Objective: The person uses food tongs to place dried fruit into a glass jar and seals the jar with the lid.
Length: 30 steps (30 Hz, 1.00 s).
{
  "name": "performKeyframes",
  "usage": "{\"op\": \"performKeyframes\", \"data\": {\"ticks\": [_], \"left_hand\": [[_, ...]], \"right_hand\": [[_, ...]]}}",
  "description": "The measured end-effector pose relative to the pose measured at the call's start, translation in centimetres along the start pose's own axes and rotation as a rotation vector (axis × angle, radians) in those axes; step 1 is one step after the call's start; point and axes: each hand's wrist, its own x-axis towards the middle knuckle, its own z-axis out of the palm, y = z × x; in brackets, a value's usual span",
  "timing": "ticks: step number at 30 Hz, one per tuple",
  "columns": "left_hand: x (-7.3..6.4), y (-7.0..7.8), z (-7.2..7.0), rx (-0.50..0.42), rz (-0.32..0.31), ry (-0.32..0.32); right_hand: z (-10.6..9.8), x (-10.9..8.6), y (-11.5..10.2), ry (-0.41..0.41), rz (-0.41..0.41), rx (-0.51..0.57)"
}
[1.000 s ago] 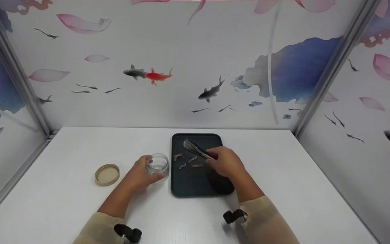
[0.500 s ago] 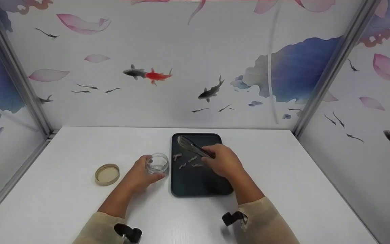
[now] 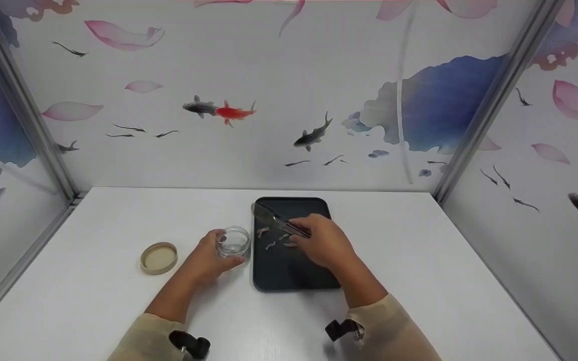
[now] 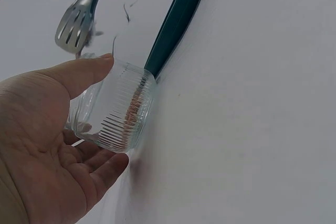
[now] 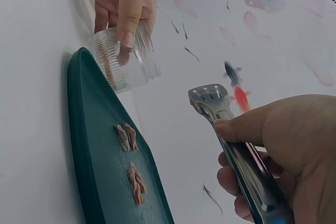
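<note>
My left hand grips a clear glass jar, thumb on one side and fingers on the other, beside the tray's left edge. Brownish pieces show through the jar's ribbed glass in the left wrist view. In my right hand are metal tongs, held by the arms above the dark green tray. Their slotted heads are near the jar's mouth, with a bit of something brownish at the tips. Several twisted brownish strips lie on the tray.
A round beige lid lies on the white table, left of the left hand. Printed panels with fish and petals stand behind the table and at both sides.
My right hand has moved left, carrying the tongs' heads from over the tray to its upper left edge. The left hand and jar stay in place.
</note>
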Motion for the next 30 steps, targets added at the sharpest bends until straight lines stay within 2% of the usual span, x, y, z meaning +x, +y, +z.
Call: {"op": "performKeyframes", "data": {"ticks": [8, 20, 30], "left_hand": [[-0.1, 0.2, 0.0, 0.010, -0.005, 0.007], [0.2, 0.1, 0.0, -0.029, -0.005, 0.008], [0.1, -0.1, -0.1, -0.045, 0.011, 0.011]], "right_hand": [[0.7, -0.5, -1.2, -0.002, -0.060, -0.015], [1.2, -1.3, -2.6, -0.073, -0.083, -0.035], [1.4, -1.6, -3.0, -0.113, -0.099, -0.031]]}}
